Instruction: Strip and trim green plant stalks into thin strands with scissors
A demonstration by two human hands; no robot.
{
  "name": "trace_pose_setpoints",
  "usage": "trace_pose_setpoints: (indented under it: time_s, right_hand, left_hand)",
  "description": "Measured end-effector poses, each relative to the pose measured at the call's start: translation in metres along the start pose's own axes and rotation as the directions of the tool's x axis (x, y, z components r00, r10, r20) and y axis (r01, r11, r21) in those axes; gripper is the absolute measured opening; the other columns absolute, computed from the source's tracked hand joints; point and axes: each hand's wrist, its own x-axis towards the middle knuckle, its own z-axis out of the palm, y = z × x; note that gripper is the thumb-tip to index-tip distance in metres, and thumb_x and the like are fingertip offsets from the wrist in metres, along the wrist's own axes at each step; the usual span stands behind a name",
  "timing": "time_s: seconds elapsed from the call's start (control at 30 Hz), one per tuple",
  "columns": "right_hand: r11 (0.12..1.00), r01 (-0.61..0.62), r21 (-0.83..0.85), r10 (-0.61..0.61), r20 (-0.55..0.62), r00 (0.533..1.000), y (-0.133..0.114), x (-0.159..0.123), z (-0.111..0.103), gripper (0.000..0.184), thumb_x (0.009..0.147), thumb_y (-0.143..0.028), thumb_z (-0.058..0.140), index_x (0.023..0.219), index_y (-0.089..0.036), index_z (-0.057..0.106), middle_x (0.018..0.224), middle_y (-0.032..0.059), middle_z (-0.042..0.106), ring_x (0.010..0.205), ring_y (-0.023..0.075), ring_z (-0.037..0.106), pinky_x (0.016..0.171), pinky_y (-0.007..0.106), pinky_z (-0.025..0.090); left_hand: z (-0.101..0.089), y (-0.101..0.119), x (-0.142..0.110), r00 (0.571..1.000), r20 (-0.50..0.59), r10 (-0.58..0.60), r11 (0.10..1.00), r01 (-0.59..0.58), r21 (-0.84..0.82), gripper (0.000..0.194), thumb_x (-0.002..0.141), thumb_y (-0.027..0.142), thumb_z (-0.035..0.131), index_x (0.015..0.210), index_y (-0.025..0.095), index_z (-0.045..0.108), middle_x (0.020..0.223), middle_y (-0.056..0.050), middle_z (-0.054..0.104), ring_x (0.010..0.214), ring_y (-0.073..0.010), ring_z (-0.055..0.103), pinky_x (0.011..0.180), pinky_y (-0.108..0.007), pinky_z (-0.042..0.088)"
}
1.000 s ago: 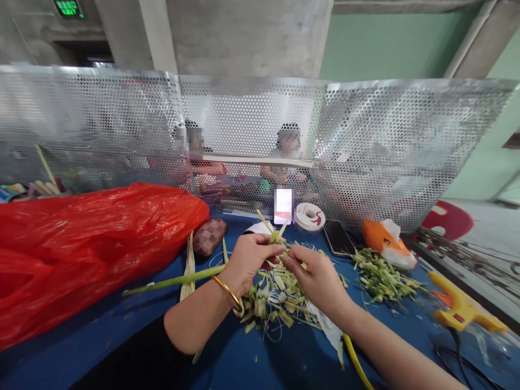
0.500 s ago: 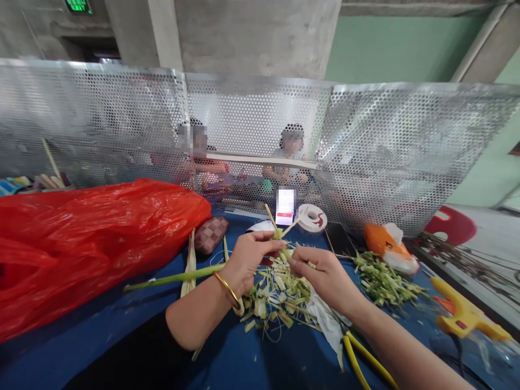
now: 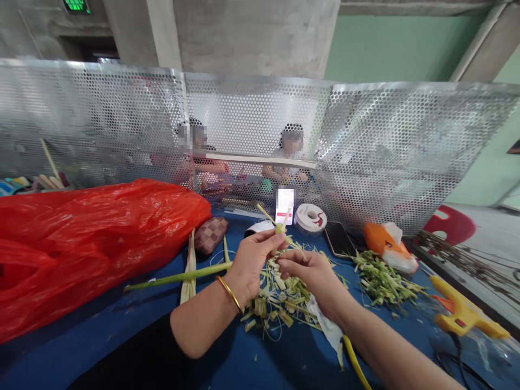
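Observation:
My left hand (image 3: 257,253), with a gold bangle on its wrist, pinches a small folded piece of pale green leaf strips (image 3: 280,229) between thumb and fingers. Thin strip ends stick up from it and others trail to the right. Close beside it, my right hand (image 3: 305,269) is closed, thumb against bent fingers; what lies between them is hidden. Beneath both hands spreads a pile of leaf scraps (image 3: 276,306). A long green stalk (image 3: 179,276) lies left of my left wrist. Under my right forearm a yellow tool handle (image 3: 354,360) and a white tissue (image 3: 330,327) show.
A red plastic bag (image 3: 93,244) covers the left, beside a checkered pouch (image 3: 211,235). Behind my hands are a lit phone (image 3: 284,208), a ribbon roll (image 3: 311,218) and a dark phone (image 3: 339,239). Rightward are cut leaves (image 3: 385,281), tissues (image 3: 390,246) and a yellow glue gun (image 3: 463,309).
My right hand has shifted slightly left and turned, its fingertips now lower than the held piece. The piece in my left hand has tilted, and its upright strip ends point differently.

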Motion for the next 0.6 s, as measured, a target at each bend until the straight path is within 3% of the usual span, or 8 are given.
trace_pose_setpoints:
  time_s: [0.13, 0.27, 0.37, 0.47, 0.6]
  right_hand:
    - [0.985, 0.041, 0.167, -0.026, -0.094, 0.995, 0.01, -0.003, 0.013, 0.019, 0.067, -0.036, 0.073, 0.071, -0.018, 0.07, 0.068, 0.0014, 0.062, 0.067, 0.0155, 0.053, 0.073, 0.032, 0.044]
    - [0.986, 0.118, 0.115, -0.101, -0.143, 0.985, 0.009, -0.005, 0.014, 0.021, 0.07, -0.033, 0.07, 0.057, -0.018, 0.064, 0.061, -0.0011, 0.057, 0.067, 0.0149, 0.051, 0.071, 0.029, 0.04]
    - [0.986, 0.155, 0.057, -0.148, -0.123, 0.981, 0.006, -0.007, 0.012, 0.021, 0.073, -0.031, 0.067, 0.057, -0.018, 0.061, 0.06, -0.0013, 0.056, 0.067, 0.0147, 0.049, 0.069, 0.029, 0.039]
    - [0.99, 0.138, -0.017, -0.138, -0.071, 0.988, 0.004, -0.008, 0.01, 0.018, 0.073, -0.028, 0.065, 0.058, -0.018, 0.062, 0.061, -0.0007, 0.056, 0.065, 0.0145, 0.048, 0.067, 0.029, 0.038]
    - [0.989, 0.127, -0.078, -0.129, -0.014, 0.992, 0.001, -0.009, 0.008, 0.019, 0.073, -0.028, 0.063, 0.057, -0.018, 0.059, 0.059, -0.0022, 0.053, 0.059, 0.0125, 0.044, 0.06, 0.027, 0.035]
  left_hand:
    - [0.006, -0.007, -0.006, 0.999, 0.023, -0.033, 0.997, 0.034, -0.062, 0.023, 0.056, 0.026, 0.082, 0.072, 0.012, 0.071, 0.066, -0.003, 0.065, 0.059, -0.0105, 0.055, 0.051, -0.021, 0.038]
    - [0.009, -0.009, -0.009, 0.998, 0.055, -0.027, 0.998, 0.03, -0.052, 0.023, 0.055, 0.025, 0.083, 0.07, 0.012, 0.071, 0.063, -0.002, 0.064, 0.054, -0.0081, 0.051, 0.048, -0.02, 0.035]
    - [0.009, -0.009, -0.009, 0.999, 0.046, -0.025, 0.999, 0.027, -0.041, 0.022, 0.055, 0.022, 0.082, 0.071, 0.011, 0.072, 0.065, -0.003, 0.067, 0.057, -0.0099, 0.056, 0.05, -0.021, 0.038]
    - [0.008, -0.005, -0.007, 1.0, 0.015, 0.005, 0.999, -0.004, -0.039, 0.022, 0.056, 0.02, 0.081, 0.075, 0.011, 0.072, 0.071, -0.006, 0.071, 0.068, -0.0139, 0.063, 0.062, -0.023, 0.046]
    - [0.006, 0.003, -0.005, 0.998, -0.02, 0.062, 0.998, -0.062, 0.033, 0.022, 0.059, 0.02, 0.08, 0.078, 0.011, 0.072, 0.072, -0.006, 0.071, 0.069, -0.015, 0.065, 0.069, -0.026, 0.049]
